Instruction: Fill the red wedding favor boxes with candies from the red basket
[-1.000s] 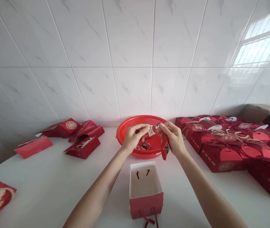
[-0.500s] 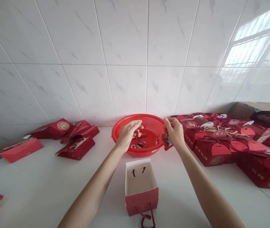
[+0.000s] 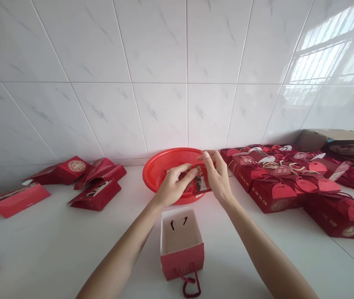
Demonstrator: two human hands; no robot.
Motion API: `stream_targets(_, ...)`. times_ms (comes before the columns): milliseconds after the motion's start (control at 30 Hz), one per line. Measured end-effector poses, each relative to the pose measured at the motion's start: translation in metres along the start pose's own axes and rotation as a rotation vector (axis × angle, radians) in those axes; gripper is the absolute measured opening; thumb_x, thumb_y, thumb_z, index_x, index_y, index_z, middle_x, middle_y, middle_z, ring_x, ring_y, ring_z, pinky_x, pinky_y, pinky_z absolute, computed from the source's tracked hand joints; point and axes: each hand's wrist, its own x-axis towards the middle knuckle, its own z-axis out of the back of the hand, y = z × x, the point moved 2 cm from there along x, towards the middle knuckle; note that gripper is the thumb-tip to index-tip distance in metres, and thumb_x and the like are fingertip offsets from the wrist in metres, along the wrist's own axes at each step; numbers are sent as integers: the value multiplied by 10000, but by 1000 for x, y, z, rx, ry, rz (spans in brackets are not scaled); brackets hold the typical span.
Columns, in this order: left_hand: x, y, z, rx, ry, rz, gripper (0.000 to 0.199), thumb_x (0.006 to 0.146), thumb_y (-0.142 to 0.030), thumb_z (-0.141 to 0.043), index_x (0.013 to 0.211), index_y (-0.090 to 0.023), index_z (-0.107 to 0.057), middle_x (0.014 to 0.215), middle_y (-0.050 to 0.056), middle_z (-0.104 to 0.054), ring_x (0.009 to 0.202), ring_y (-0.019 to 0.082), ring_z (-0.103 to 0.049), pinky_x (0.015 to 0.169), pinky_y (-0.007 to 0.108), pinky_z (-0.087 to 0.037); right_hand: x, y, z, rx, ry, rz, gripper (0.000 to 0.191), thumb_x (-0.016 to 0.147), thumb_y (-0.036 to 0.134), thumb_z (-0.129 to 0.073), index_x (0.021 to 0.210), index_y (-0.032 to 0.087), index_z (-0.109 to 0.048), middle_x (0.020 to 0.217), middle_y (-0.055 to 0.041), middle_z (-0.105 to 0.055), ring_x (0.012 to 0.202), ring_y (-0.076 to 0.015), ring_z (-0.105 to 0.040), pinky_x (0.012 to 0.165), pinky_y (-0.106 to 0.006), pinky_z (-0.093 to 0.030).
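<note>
Head view: one shiny red printed packet [image 3: 202, 181], gripped by the right hand [image 3: 218, 176] above the round red plastic basket's [image 3: 152, 172] near rim; left hand [image 3: 175, 185] at its left edge, pinch unclear. Near centre, one open red-and-white card box [image 3: 183, 259], seemingly unfilled; right, many closed red card boxes [image 3: 272, 197], seemingly done; left, several folded red card cartons [image 3: 97, 196], seemingly remaining.

Soft daylight, window reflection [image 3: 321, 62] glaring on upper-right tiles [image 3: 323, 10], dimmer left side, stretched edges

I hold a red packet [image 3: 201, 182] with my left hand [image 3: 175, 185] and right hand [image 3: 219, 176]. An open box [image 3: 183, 262] sits near me.
</note>
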Motion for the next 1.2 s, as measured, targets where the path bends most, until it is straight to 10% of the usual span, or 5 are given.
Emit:
stream_targets(333,3,-3,22,-258,-336,7,396,817,-523,-731,658,-188,-590,637,-25,-531,598,119,-491,577,241,-427,1,-2,-5,227,593,-122,392,779,516,-796,991,204,-692,922,-43,-741,816,-212,-707,728,-342,-598)
stream_targets(600,3,-6,28,-410,-237,144,362,690,-488,-834,665,-170,-665,644,-14,-584,577,110,-510,579,250,-435,6,-2,3,259,631,-117,351,748,465,-835,944,195,-725,864,-38,-745,731,-201,-711,655,-329,-605)
stream_targets(867,7,3,41,-357,-329,201,394,697,-488,-811,920,-172,-732,944,53,-701,636,98,-551,621,256,-456,23,-6,30,296,242,-175,383,733,501,-836,914,192,-699,867,-37,-719,697,-174,-674,626,-307,-592)
stream_targets(1200,6,8,20,-162,-181,114,401,768,-577,-758,759,-183,-684,726,12,-649,677,166,-597,619,285,-488,11,-15,6,14,602,-47,389,799,540,-768,982,202,-709,890,-50,-730,803,-218,-680,697,-348,-570)
